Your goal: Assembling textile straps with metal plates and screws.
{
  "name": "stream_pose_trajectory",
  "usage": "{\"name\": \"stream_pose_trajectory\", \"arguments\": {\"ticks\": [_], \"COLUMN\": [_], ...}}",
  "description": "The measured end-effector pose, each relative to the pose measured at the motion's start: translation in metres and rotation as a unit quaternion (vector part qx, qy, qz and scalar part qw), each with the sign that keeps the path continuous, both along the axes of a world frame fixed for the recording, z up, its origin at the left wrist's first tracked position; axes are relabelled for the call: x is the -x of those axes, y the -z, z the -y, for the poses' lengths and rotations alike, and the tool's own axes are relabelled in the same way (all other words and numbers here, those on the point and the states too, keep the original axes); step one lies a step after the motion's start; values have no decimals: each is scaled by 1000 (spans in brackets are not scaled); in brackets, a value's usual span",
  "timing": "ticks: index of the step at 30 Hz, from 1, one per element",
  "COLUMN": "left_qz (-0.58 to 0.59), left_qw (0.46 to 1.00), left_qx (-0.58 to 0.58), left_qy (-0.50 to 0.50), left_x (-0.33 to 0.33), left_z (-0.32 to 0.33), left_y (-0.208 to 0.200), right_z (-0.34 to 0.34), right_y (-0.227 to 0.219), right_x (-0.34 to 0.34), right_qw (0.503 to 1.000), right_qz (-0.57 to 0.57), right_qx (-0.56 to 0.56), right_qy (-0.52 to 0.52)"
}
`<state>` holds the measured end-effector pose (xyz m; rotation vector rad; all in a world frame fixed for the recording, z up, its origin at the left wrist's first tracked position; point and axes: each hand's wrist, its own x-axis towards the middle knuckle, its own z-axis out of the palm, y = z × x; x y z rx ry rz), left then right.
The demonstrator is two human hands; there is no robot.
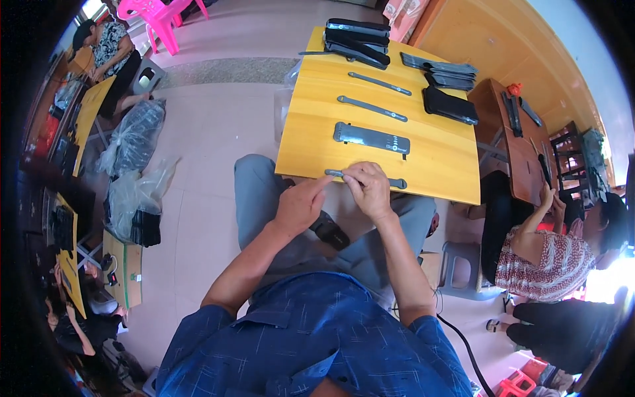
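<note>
Grey strip point(397, 182), thin and flat with a rounded end, lies along the near edge of the yellow worktop point(443, 159), close in so both hands can work it without reaching. Left hand point(301, 205), at about 7 o'clock from the strip, is loosely curled, its fingertips touching the strip's left end as if to steady it. Right hand point(370, 188) is pinched shut over the strip's middle, thumb and forefinger pressing it to the wood. Only the two ends show; the middle is hidden under the fingers. At 12 o'clock from the hands a wider grey plate point(370, 139) lies flat, and beyond it two more slim strips point(372, 108) sit in a row, spaced apart, seemingly laid out in order. Black stacked pieces point(357, 38) rest at the far edge
</note>
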<state>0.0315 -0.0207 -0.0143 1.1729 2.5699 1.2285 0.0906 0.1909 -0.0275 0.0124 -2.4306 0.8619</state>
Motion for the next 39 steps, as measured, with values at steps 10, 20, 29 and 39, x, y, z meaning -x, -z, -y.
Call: {"name": "stream_pose_trajectory", "arguments": {"ticks": [10,20,29,39], "left_qz": [-93,-107,-128,-118], "left_qw": [995,994,991,993], "left_qx": [36,-12,31,1], "left_qy": [-12,-16,-23,-13], "left_x": [5,3,-2,-2], "left_z": [-10,-15,-14,-14], "left_y": [3,9,4,15], "right_z": [-5,-4,-5,-4], "right_y": [-1,1,-2,3], "right_x": [2,2,2,2], "right_qw": [998,998,998,999], "right_qz": [41,40,42,30], "right_qx": [43,44,40,22], "right_qy": [-11,-10,-14,-8]}}
